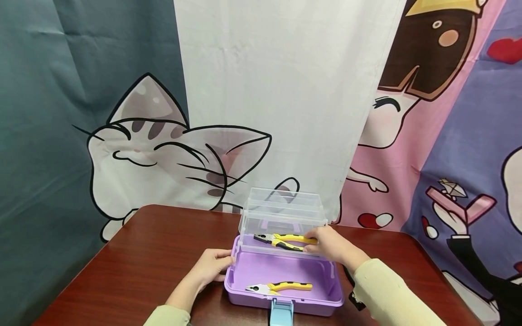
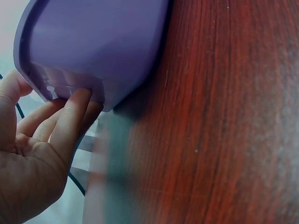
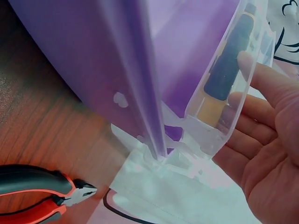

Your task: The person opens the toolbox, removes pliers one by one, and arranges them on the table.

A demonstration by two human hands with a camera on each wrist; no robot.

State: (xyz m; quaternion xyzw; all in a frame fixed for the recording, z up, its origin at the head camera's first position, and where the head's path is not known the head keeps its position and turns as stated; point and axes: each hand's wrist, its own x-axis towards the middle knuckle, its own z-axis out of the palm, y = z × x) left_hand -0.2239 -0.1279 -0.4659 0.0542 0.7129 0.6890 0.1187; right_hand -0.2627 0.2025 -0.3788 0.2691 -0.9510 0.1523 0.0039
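Note:
A purple toolbox [image 1: 285, 307] stands on the table with its clear lid [image 1: 285, 206] raised. My left hand [image 1: 212, 266] grips the left end of the box; its thumb is at the rim and the other fingers [image 2: 70, 109] press the outer wall. In the clear tray [image 3: 212, 133] at the back lie yellow-and-black pliers [image 1: 281, 239], jaws to the left. My right hand [image 1: 332, 244] reaches over the tray's right end and pinches the handle ends with thumb [image 3: 264, 79] and fingers. A second pair of yellow-and-black pliers [image 1: 281, 286] lies in the box bottom.
A light-blue latch [image 1: 282, 312] hangs at the box front. Red-and-black pliers [image 3: 65, 193] lie on the dark red wooden table [image 1: 163, 253] right of the box, partly covered by my right sleeve [image 1: 391, 290] in the head view. A printed curtain [image 1: 285, 90] hangs behind the table.

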